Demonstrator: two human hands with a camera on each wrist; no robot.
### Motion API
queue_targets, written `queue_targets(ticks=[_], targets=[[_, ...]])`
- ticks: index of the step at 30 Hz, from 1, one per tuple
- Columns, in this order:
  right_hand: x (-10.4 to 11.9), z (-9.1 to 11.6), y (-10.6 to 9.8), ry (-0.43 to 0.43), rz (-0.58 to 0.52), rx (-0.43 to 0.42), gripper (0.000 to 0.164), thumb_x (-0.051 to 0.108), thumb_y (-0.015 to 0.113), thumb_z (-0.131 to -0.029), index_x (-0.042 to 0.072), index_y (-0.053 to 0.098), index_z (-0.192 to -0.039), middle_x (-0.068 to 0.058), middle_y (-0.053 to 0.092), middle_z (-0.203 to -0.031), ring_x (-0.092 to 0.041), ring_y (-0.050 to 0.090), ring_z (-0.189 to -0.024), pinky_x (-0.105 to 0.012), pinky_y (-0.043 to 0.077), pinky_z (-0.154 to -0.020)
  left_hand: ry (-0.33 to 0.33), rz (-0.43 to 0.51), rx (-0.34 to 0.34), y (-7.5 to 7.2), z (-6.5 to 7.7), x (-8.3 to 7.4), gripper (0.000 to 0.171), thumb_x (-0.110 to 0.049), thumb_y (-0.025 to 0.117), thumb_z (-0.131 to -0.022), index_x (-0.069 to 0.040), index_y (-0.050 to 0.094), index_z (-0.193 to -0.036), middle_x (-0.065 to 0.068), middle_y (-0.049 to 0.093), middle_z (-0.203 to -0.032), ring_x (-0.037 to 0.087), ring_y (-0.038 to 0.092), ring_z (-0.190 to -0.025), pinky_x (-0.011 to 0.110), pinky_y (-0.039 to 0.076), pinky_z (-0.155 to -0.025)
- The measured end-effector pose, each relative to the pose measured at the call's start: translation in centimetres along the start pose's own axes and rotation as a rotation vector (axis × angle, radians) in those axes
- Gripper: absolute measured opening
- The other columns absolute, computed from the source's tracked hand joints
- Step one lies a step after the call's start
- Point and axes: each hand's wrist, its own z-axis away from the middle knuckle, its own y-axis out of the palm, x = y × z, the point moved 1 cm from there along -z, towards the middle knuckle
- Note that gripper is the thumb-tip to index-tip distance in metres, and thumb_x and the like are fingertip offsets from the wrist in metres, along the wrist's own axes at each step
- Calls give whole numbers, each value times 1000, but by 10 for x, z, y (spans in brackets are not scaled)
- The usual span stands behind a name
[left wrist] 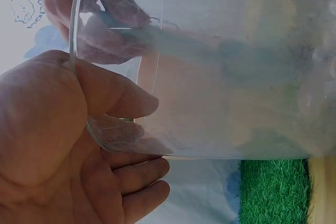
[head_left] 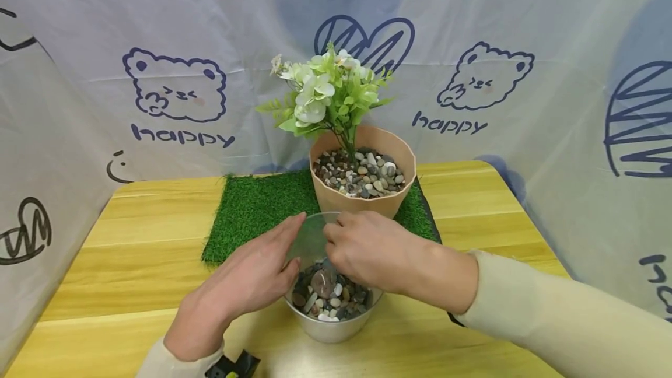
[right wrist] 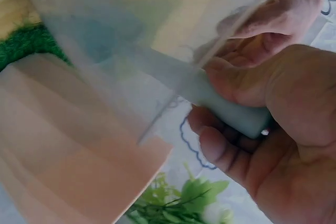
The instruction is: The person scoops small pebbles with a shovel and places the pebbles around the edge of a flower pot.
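A clear container (head_left: 333,330) of pebbles (head_left: 336,302), among them one larger brown stone (head_left: 324,283), stands on the table in front of the person. The left hand (head_left: 247,273) grips its rim at the left; the left wrist view shows the thumb (left wrist: 118,93) inside the wall and fingers outside. Over the container's right side, the right hand (head_left: 373,249) grips a small shovel by its grey-green handle (right wrist: 231,111). Seen blurred through the wall, the shovel's broader bluish head (left wrist: 244,62) reaches down inside. In the head view the right hand hides most of the shovel.
Just behind the container, a peach-coloured flowerpot (head_left: 357,206) holds pebbles and a plant with white flowers (head_left: 320,92). It stands on a green artificial turf mat (head_left: 262,206) on the wooden table (head_left: 126,249). A printed cloth (head_left: 252,34) hangs round the table.
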Motion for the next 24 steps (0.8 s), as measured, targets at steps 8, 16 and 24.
queue_targets(ticks=[8,16,24], targets=[[-6,-6,-5,62,-75,172,7,20,75,-95,14,79,-94,-1,69,-95,-16,68,-81,-29,64,-73,11,-3,-15,0,0,0,75,-22,60,-103,-4,26,-167,21,34,-169,38,42,-152,54,37,-126],[-23,-18,-1,194,-253,367,6,9,70,-93,12,73,-89,-1,66,-89,-17,63,-73,-34,63,-69,4,-9,-12,0,0,0,75,-22,58,-103,-5,25,-168,20,33,-170,37,40,-153,53,36,-127],[-30,-28,-3,215,-306,439,7,11,72,-89,14,67,-86,0,65,-81,-19,65,-72,-39,63,-72,-2,-4,-11,0,1,1,74,-22,59,-103,-4,26,-167,20,33,-170,37,40,-153,53,35,-127]])
